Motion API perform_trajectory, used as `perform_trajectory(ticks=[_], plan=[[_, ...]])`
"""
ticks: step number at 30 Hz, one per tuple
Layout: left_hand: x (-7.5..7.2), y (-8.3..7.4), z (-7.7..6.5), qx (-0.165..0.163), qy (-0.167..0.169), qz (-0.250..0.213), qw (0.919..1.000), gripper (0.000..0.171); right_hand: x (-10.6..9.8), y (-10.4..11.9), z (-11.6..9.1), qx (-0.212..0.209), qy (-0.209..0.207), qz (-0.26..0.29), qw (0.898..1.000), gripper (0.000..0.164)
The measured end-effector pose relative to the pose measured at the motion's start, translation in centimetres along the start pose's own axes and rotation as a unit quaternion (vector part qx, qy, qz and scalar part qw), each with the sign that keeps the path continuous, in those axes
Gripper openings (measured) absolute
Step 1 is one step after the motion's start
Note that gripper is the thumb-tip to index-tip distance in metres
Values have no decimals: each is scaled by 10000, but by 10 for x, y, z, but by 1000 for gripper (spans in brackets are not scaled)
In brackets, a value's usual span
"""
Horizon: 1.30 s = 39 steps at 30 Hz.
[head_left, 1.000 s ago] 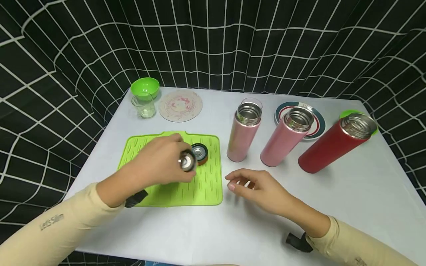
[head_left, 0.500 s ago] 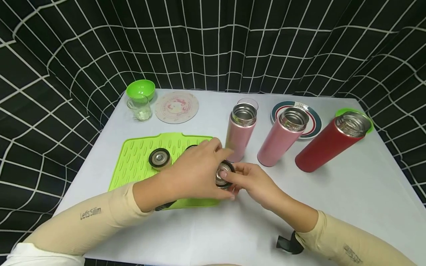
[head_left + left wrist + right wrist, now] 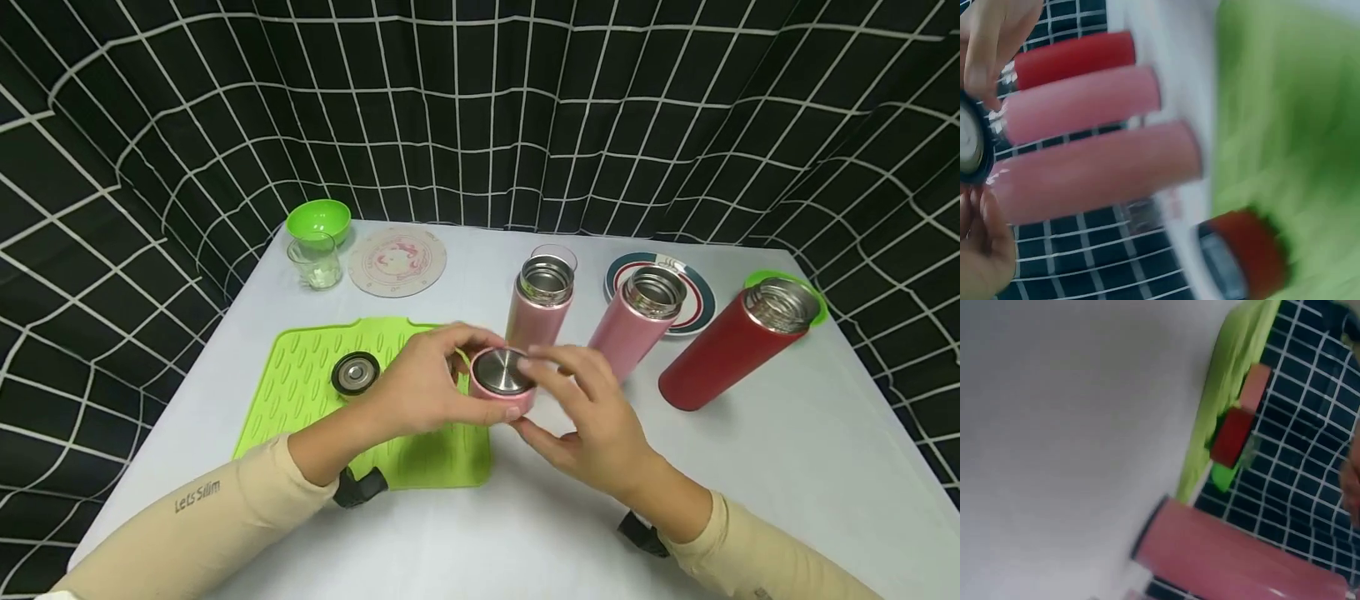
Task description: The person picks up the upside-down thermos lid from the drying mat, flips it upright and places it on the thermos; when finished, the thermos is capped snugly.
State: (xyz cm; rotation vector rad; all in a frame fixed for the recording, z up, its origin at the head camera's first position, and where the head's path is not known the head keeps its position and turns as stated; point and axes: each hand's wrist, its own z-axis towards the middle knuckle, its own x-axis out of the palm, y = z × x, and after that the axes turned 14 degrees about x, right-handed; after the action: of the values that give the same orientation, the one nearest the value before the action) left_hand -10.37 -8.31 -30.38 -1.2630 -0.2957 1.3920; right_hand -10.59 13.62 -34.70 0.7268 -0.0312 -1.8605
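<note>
The left hand (image 3: 431, 379) has its fingers curled round a round pink lid (image 3: 504, 372) with a shiny metal top, near the bumpy green mat (image 3: 296, 387). The right hand (image 3: 596, 417), fingers bent and apart, is at the lid's right; I can't tell if it grips.

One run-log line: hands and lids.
left hand: grips pink lid; right hand: at same lid; green mat: red lid, second pink lid

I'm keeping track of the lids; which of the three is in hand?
The pink lid gripped by the left hand, its metal disc facing up; the other pink lid and the red lid rest on the green mat.
</note>
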Motion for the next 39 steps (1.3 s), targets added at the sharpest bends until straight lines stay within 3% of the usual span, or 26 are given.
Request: perform_trajectory(ticks=[2,4,6,8,10,12,15,16,20,25,33,39], plan=[[-5,-1,14,563,-471,218,9971,63,4,-1,-3,899,-210,211,9955,67],[-11,-2,35,1027,-874,441,9899,64,10,-3,-4,1996,-284,508,9782,82],[-15,-1,57,1323,-1115,599,9831,65,17,-8,-1,3121,-190,765,9468,90],[-15,2,78,1426,-1194,766,9796,66,26,-15,4,3962,-63,1053,9121,95],[-13,6,92,1378,-1129,932,9796,67,34,-22,10,4550,51,1321,8806,95],[-10,10,99,1240,-976,1013,9823,67,41,-29,13,4919,122,1562,8564,90],[-7,16,101,1083,-793,1039,9855,66,48,-35,13,5164,166,1671,8397,79],[-7,17,101,1061,-758,1015,9863,66,50,-37,12,5189,158,1660,8384,75],[-6,23,100,1051,-634,848,9888,65,52,-41,10,5074,94,1380,8505,67],[0,29,102,924,-493,554,9930,76,52,-45,10,4943,133,1177,8612,62],[4,38,101,961,-504,-70,9941,73,51,-47,10,4869,236,1145,8656,62],[6,44,102,1312,-561,-33,9898,74,50,-48,9,4908,274,1082,8641,63]])
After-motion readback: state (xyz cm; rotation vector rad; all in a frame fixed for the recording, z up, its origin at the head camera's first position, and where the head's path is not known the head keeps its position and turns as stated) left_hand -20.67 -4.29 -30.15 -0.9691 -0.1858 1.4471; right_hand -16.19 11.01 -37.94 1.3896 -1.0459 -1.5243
